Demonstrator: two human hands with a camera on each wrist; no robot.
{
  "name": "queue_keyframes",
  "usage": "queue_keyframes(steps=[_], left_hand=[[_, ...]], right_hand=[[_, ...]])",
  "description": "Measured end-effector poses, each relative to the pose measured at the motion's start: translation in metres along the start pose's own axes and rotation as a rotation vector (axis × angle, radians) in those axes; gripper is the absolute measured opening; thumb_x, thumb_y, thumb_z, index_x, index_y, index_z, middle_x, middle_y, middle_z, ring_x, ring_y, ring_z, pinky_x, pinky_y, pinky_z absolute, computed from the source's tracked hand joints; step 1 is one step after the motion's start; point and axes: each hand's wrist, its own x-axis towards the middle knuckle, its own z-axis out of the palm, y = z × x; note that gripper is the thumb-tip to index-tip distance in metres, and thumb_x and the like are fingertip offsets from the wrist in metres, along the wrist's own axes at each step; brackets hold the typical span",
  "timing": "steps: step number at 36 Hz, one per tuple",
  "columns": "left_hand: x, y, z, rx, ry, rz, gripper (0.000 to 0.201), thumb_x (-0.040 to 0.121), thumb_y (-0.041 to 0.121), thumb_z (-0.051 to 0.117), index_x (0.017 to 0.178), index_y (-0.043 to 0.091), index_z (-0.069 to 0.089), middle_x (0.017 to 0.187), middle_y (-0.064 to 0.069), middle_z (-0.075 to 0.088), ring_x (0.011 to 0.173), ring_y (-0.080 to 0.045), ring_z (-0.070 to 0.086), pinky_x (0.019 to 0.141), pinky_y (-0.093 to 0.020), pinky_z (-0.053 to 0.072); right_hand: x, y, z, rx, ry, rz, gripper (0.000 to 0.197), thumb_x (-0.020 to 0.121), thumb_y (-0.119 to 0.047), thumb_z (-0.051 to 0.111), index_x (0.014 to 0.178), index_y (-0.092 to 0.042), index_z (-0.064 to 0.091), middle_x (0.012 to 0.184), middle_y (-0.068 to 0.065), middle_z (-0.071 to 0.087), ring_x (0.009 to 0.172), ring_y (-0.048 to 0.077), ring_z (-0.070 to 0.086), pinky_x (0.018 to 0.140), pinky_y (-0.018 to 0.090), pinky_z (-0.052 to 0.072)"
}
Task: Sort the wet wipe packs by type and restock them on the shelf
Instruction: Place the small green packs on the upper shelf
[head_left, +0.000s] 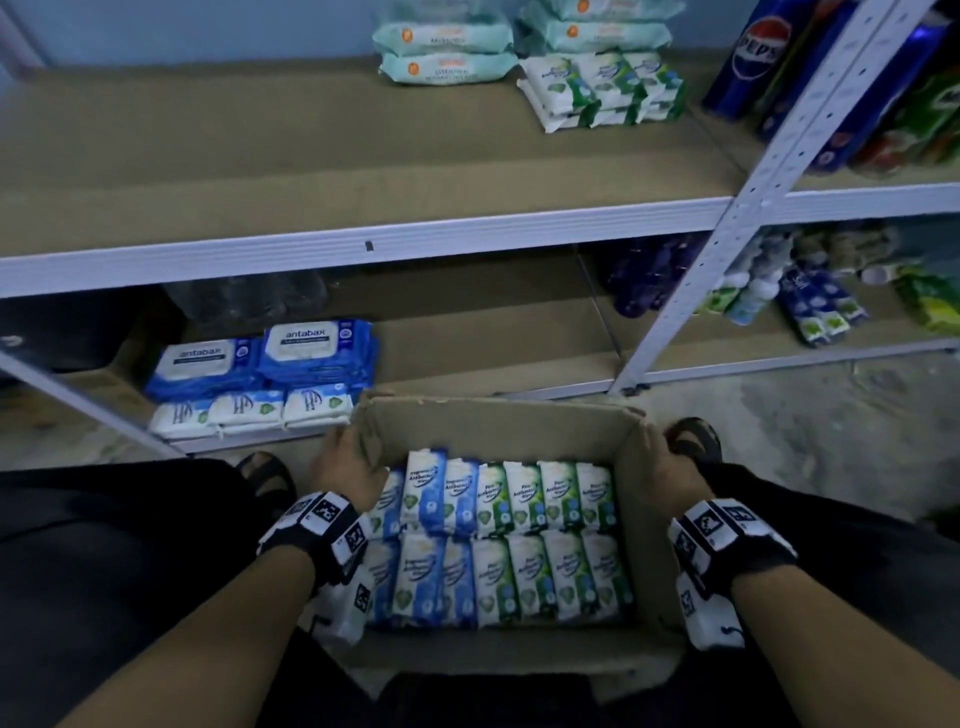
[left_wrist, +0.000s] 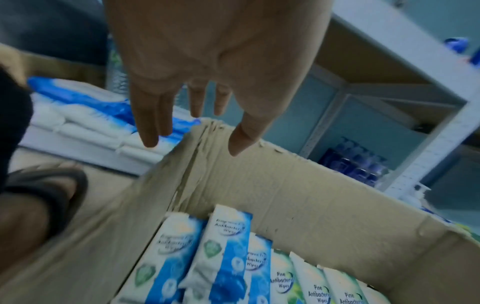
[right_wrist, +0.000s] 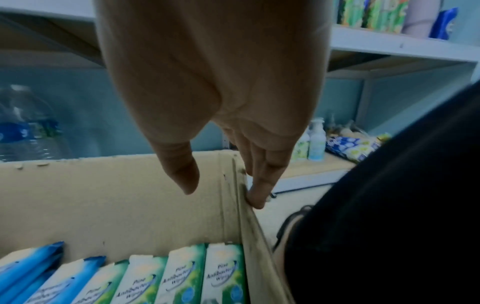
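Shelving with white steel rails filled the far side of the head view; its upper shelf (head_left: 363, 156) carried mint packs (head_left: 447, 52) stacked at the far end, with green-and-white packs (head_left: 602, 88) to their right. Lower shelf, left: blue lidded packs (head_left: 291, 353) behind 3 white packs (head_left: 244, 410). On the floor, near, sat an open cardboard box (head_left: 498, 421) holding 2 rows of wipe packs on edge, blue packs (head_left: 441, 493) left, green Pine packs (head_left: 545, 499) right, long axes running near-to-far. Left hand (head_left: 348, 467) lay on the box's left wall, right hand (head_left: 660, 467) on the right wall.

Left wrist view: left hand's fingers (left_wrist: 150, 123) were straight and spread over the box's far-left corner, thumb (left_wrist: 244, 139) inside the wall line. Blurred; contact with the cardboard not certain. Nothing was held.

Right wrist view: right hand's fingers (right_wrist: 257, 191) pressed the outside of the right wall, thumb (right_wrist: 184, 174) hanging inside, loosely bracketing the rim (right_wrist: 241, 185). No pack in hand.

Judgement: step in hand was positioning the box before the shelf; no pack had been drawn yet. Next move calls for freeing 1 hand, pinching a pack by its upper edge and lifting it straight up, then laying it with its own type, green Pine likely beside the matching upper-shelf group.
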Motion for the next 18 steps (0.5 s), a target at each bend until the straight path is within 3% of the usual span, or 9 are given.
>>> queue_keyframes(steps=[1,3,5,7,9,11,13,16,18], left_hand=[[0.001,-0.004,0.005,0.006,-0.023,-0.021,0.063,0.091,0.024,0.056,0.148,0.013,0.031,0.144,-0.015,0.04,0.123,-0.035,0.047,0.1,-0.04,0.042],[-0.003,-0.006,0.009,-0.028,-0.045,-0.07,0.064,0.092,0.019,0.055,0.148,0.013,0.028,0.135,-0.017,0.049,0.115,-0.035,0.053,0.089,-0.032,0.043],[-0.006,-0.006,0.012,-0.047,-0.074,-0.108,0.071,0.092,0.013,0.057,0.152,0.013,0.019,0.122,-0.02,0.058,0.106,-0.037,0.059,0.079,-0.032,0.045],[-0.008,-0.009,0.011,-0.002,-0.111,-0.157,0.062,0.095,0.015,0.055,0.149,0.006,0.027,0.119,-0.02,0.062,0.105,-0.036,0.061,0.077,-0.032,0.048],[-0.007,-0.013,0.008,0.056,-0.157,-0.204,0.04,0.099,0.02,0.051,0.133,0.001,0.048,0.12,-0.019,0.063,0.108,-0.034,0.061,0.075,-0.031,0.045],[-0.008,-0.016,0.006,0.092,-0.196,-0.212,0.03,0.099,0.022,0.052,0.12,0.002,0.058,0.119,-0.018,0.063,0.108,-0.033,0.061,0.073,-0.028,0.041],[-0.008,-0.017,0.007,0.106,-0.2,-0.213,0.029,0.099,0.02,0.051,0.12,0.002,0.058,0.12,-0.018,0.063,0.11,-0.033,0.06,0.077,-0.028,0.041],[-0.007,-0.017,0.009,0.104,-0.203,-0.209,0.031,0.1,0.016,0.047,0.125,0.0,0.055,0.128,-0.018,0.059,0.118,-0.032,0.056,0.093,-0.031,0.042],[-0.005,-0.018,0.009,0.063,-0.182,-0.157,0.037,0.097,0.018,0.051,0.132,0.006,0.051,0.128,-0.017,0.059,0.116,-0.032,0.057,0.091,-0.031,0.044]], right_hand=[[0.001,0.004,0.003,0.012,0.002,0.036,0.071,0.087,-0.048,0.041,0.148,-0.011,0.035,0.133,0.025,0.053,0.118,0.04,0.054,0.1,0.044,0.045],[-0.001,0.01,0.008,-0.025,0.006,0.096,0.058,0.098,-0.026,0.043,0.149,-0.005,0.027,0.13,0.028,0.054,0.114,0.04,0.057,0.091,0.042,0.048],[-0.007,0.013,0.01,-0.097,-0.023,0.132,0.051,0.099,-0.012,0.044,0.144,-0.001,0.022,0.119,0.026,0.059,0.098,0.038,0.062,0.078,0.041,0.05],[-0.009,0.02,0.015,-0.135,-0.054,0.149,0.045,0.096,-0.012,0.05,0.137,-0.01,0.031,0.112,0.021,0.062,0.086,0.035,0.061,0.07,0.039,0.048],[-0.005,0.026,0.02,-0.166,-0.084,0.158,0.031,0.096,-0.014,0.053,0.127,-0.009,0.048,0.117,0.018,0.061,0.092,0.034,0.06,0.075,0.038,0.05],[-0.007,0.022,0.02,-0.18,-0.097,0.149,0.023,0.096,-0.017,0.055,0.115,-0.007,0.06,0.117,0.017,0.062,0.098,0.035,0.061,0.082,0.039,0.052],[-0.009,0.016,0.019,-0.21,-0.103,0.131,0.021,0.096,-0.019,0.054,0.11,-0.007,0.062,0.112,0.016,0.063,0.094,0.033,0.061,0.078,0.036,0.051],[-0.013,0.013,0.015,-0.215,-0.118,0.135,0.022,0.096,-0.02,0.053,0.112,-0.008,0.062,0.108,0.014,0.063,0.082,0.03,0.055,0.075,0.035,0.051],[-0.015,0.012,0.012,-0.194,-0.116,0.138,0.023,0.096,-0.021,0.054,0.113,-0.009,0.063,0.109,0.014,0.063,0.082,0.03,0.055,0.075,0.035,0.05]])
